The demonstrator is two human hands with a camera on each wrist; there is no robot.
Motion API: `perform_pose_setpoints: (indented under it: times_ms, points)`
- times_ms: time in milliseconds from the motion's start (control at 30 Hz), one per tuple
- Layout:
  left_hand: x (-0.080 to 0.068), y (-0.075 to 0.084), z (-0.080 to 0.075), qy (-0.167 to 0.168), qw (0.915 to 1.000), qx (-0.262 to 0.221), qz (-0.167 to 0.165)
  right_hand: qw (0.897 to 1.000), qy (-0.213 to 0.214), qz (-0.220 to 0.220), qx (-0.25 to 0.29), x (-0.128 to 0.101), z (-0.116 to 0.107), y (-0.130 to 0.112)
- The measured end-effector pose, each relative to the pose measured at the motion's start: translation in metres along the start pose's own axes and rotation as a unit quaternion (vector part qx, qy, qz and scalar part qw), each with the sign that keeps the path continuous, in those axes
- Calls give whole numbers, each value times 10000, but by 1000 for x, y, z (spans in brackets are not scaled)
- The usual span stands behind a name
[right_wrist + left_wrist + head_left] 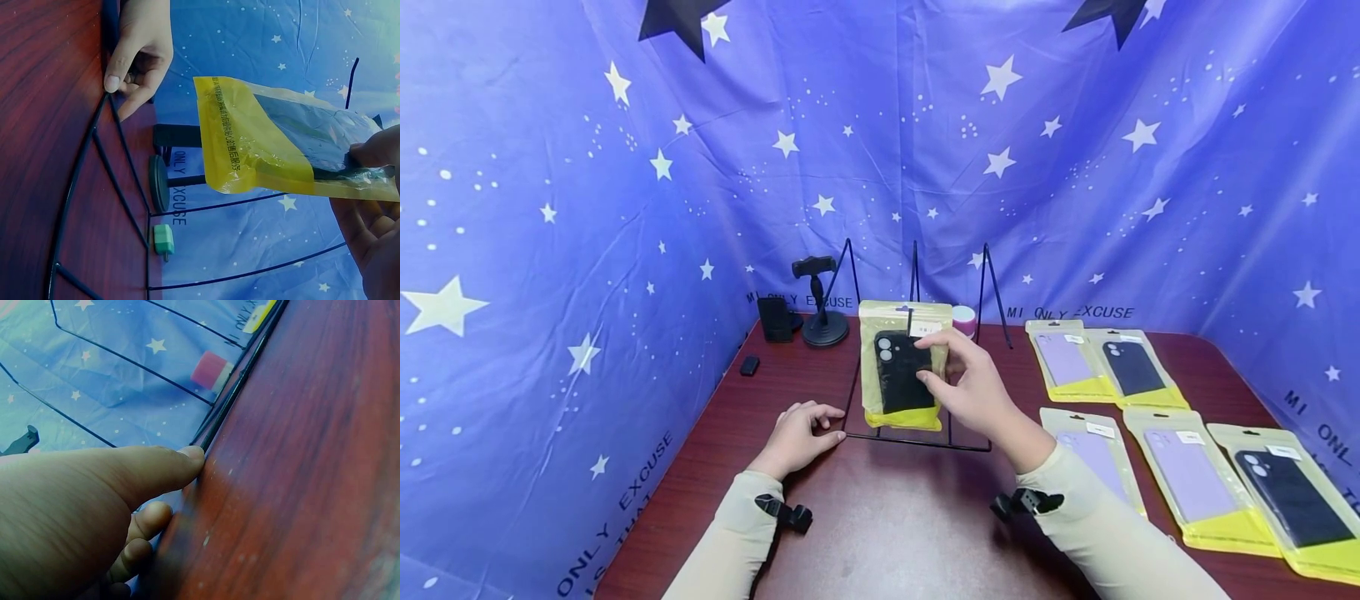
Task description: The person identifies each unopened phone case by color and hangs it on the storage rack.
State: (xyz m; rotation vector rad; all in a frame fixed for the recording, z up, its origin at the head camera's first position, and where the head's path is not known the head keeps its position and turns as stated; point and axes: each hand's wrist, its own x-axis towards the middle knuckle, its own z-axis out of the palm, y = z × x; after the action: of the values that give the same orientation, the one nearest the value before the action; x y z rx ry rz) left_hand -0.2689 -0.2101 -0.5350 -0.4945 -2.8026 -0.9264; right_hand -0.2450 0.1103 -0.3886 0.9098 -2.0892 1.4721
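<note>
My right hand (979, 385) grips the right side of a packaged black phone case (901, 387), thumb in front. Its clear bag has a cream top and a yellow bottom (228, 140), with a white label near the top. The bag is upright, close in front of the middle prong of a black wire display rack (970, 447). Down at the rack's front left corner, my left hand (797, 437) pinches the wire between thumb (181, 464) and forefinger. The other left fingers are curled loosely beneath. In the head view the bag covers part of the rack.
To the right lie several more bagged phone cases, purple (1187, 475) and black (1292, 496). Back left are a black phone stand (826, 327), a black block (775, 319) and a small black piece (749, 365). A pink-and-white jar (964, 320) stands behind the rack. A starry curtain (910, 150) surrounds the table.
</note>
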Motion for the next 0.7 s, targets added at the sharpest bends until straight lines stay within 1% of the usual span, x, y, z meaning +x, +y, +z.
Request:
perform_pose_setpoints:
  times_ms: [100,200,467,700]
  points:
    - [0,0,0,51,10000,-19,68,10000,74,3,-2,4,-1,-10]
    - [0,0,1,61,9999,-53,81,9999,140,58,-7,8,-2,-13]
    - [-1,-1,1,64,9999,33,76,9993,317,203,13,16,2,-3]
    - [-2,5,-4,-22,10000,-57,60,9986,491,186,82,28,3,3]
